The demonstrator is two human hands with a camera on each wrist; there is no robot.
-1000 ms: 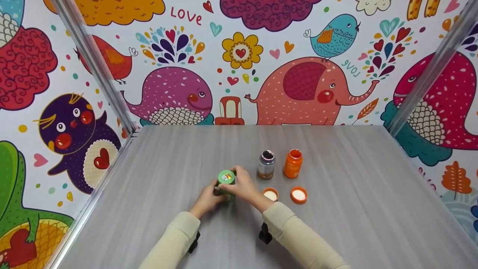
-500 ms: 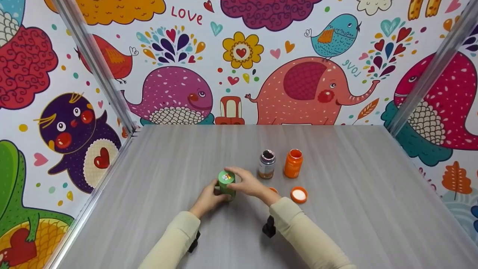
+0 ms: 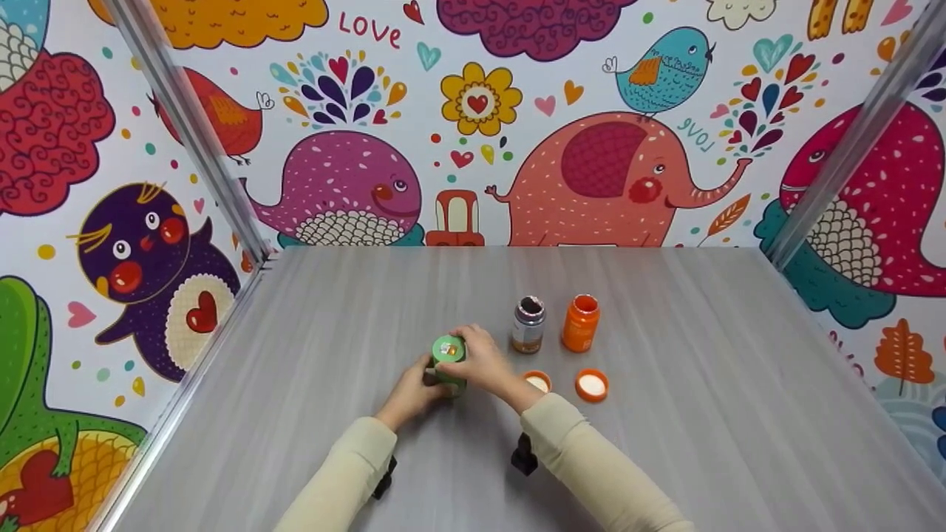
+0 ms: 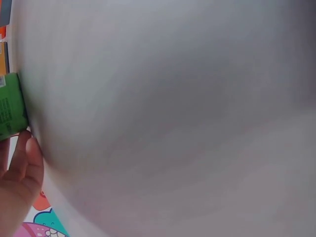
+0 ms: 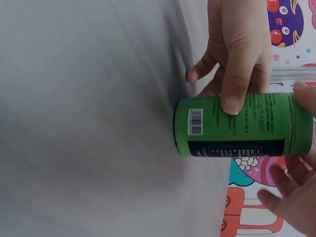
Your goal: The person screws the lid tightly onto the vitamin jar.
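A green jar (image 5: 232,123) with a printed label and barcode stands upright on the table, its green lid (image 3: 447,347) on top. My left hand (image 3: 409,397) grips the jar's body from the left; in the right wrist view its thumb lies across the label. Around the lid, my right hand (image 3: 484,366) has its thumb in front and its fingers behind, pinching the rim. The left wrist view shows only part of the jar (image 4: 11,106) and some curled fingers at the left edge.
To the right stand a grey jar (image 3: 528,329) and an orange jar (image 3: 581,325), both uncapped. Before them lie two orange lids with pale insides, one (image 3: 592,386) fully visible, the other (image 3: 537,380) partly behind my right wrist. Patterned walls (image 3: 473,170) border the grey table (image 3: 702,355).
Half a second ago my right hand was turned further right, its fingers spread at the lid; it has swung back around the lid. The left hand and the jar have stayed in place.
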